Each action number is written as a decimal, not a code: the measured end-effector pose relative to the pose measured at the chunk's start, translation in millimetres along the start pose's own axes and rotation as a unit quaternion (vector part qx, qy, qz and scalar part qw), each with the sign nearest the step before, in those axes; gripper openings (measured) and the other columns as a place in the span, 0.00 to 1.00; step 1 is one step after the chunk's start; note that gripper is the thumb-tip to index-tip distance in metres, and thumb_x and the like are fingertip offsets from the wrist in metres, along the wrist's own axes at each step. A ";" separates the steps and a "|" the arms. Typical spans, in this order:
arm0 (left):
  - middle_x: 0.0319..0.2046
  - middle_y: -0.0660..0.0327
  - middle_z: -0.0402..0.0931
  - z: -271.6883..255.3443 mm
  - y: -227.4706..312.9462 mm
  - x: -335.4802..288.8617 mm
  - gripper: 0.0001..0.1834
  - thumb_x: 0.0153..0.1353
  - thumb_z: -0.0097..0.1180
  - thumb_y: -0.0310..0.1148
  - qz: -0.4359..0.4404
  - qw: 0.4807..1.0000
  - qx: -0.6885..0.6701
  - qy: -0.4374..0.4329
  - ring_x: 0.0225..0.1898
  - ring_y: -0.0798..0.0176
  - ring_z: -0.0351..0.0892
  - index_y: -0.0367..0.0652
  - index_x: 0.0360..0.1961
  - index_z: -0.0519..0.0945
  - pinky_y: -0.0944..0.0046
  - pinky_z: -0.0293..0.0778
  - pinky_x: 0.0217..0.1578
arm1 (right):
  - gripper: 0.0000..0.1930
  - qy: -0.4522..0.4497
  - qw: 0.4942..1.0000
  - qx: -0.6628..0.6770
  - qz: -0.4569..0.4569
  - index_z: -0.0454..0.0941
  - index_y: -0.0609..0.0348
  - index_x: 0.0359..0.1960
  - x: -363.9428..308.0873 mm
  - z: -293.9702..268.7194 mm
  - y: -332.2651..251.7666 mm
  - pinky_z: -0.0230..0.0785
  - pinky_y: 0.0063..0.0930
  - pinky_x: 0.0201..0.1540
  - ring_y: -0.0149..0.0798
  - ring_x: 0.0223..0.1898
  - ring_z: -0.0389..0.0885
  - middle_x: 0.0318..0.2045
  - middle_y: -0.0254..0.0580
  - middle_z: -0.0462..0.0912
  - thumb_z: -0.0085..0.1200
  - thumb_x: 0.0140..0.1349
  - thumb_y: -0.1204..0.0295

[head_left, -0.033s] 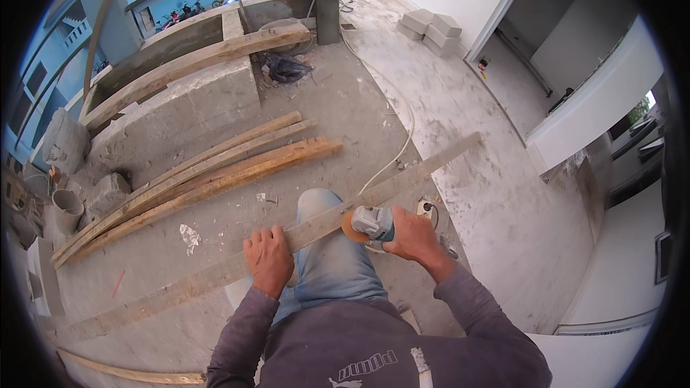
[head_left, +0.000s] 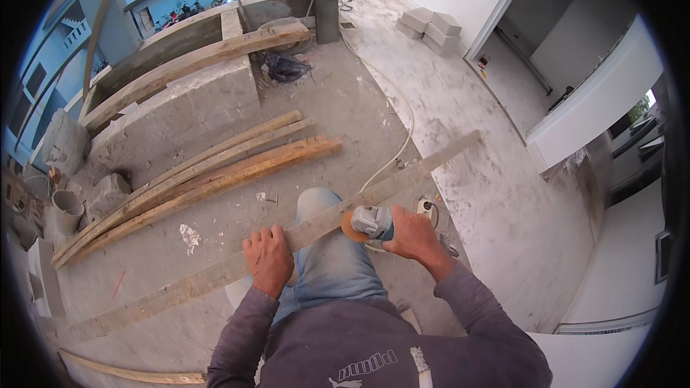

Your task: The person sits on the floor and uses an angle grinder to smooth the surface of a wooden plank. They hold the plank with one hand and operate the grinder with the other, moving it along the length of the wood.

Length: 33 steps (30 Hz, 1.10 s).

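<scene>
Bare concrete spreads under me, grey and dusty, with a paler, smoother floor (head_left: 489, 136) running off to the right toward white walls and a stack of grey blocks (head_left: 430, 26). Ahead on the left I see a rough concrete parapet (head_left: 194, 104) with a thick timber beam (head_left: 194, 65) lying across its top, and beyond it blue buildings.

On the slab lies a bundle of long wooden battens (head_left: 208, 176), weathered and yellowish, laid side by side on a slant. A white cable (head_left: 406, 118) snakes across the floor toward me.

Across my raised knee, in faded jeans, I have a long grey plank (head_left: 417, 172), worn and cement-stained, running from lower left to upper right. My left hand (head_left: 269, 259) presses flat on it, fingers together and lying over its edge. My right hand (head_left: 413, 236) is wrapped tight around the body of an angle grinder (head_left: 368, 223), grey-blue, whose orange disc (head_left: 350, 227) sits against the plank beside my knee; whether it bites into the wood I cannot quite tell from here.
</scene>
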<state>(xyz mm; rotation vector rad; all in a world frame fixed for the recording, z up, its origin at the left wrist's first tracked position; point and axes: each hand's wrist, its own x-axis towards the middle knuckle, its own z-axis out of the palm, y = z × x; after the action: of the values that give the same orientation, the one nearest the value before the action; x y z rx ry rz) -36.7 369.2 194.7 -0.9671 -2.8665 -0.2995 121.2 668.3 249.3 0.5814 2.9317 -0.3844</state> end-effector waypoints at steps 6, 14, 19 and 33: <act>0.38 0.54 0.80 0.1 7.8 8.6 0.14 0.50 0.66 0.28 -0.001 1.000 0.014 0.014 0.44 0.47 0.79 0.46 0.39 0.79 0.47 0.67 0.46 | 0.31 0.005 0.999 -0.015 -0.027 0.72 0.59 0.51 14.1 2.3 1.0 0.83 0.54 0.47 0.63 0.45 0.90 0.43 0.57 0.88 0.78 0.52 0.60; 0.38 0.53 0.80 4.1 8.4 6.9 0.14 0.50 0.65 0.27 0.000 1.000 0.007 0.008 0.44 0.47 0.79 0.46 0.40 0.80 0.48 0.67 0.46 | 0.33 -0.018 0.999 -0.024 -0.028 0.72 0.59 0.51 22.2 0.8 3.7 0.83 0.54 0.49 0.63 0.47 0.90 0.44 0.57 0.88 0.80 0.52 0.58; 0.39 0.54 0.81 7.4 10.0 4.8 0.17 0.49 0.67 0.29 0.004 1.000 0.009 0.003 0.45 0.47 0.79 0.46 0.42 0.80 0.48 0.67 0.47 | 0.33 -0.005 0.999 -0.028 -0.043 0.73 0.59 0.51 26.4 9.3 4.4 0.83 0.54 0.49 0.63 0.47 0.90 0.44 0.56 0.88 0.80 0.51 0.59; 0.38 0.55 0.81 10.9 14.2 2.2 0.07 0.59 0.62 0.30 0.007 1.000 -0.026 -0.002 0.44 0.48 0.80 0.46 0.39 0.80 0.46 0.68 0.46 | 0.32 -0.022 0.998 -0.055 -0.010 0.74 0.60 0.54 29.7 8.3 26.6 0.83 0.53 0.50 0.61 0.48 0.90 0.44 0.56 0.88 0.77 0.52 0.58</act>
<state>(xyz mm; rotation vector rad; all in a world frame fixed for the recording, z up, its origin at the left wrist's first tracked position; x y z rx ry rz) -30.2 383.9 186.6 -0.9964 -2.8676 -0.3737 105.0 700.4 230.3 0.5231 2.8959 -0.2341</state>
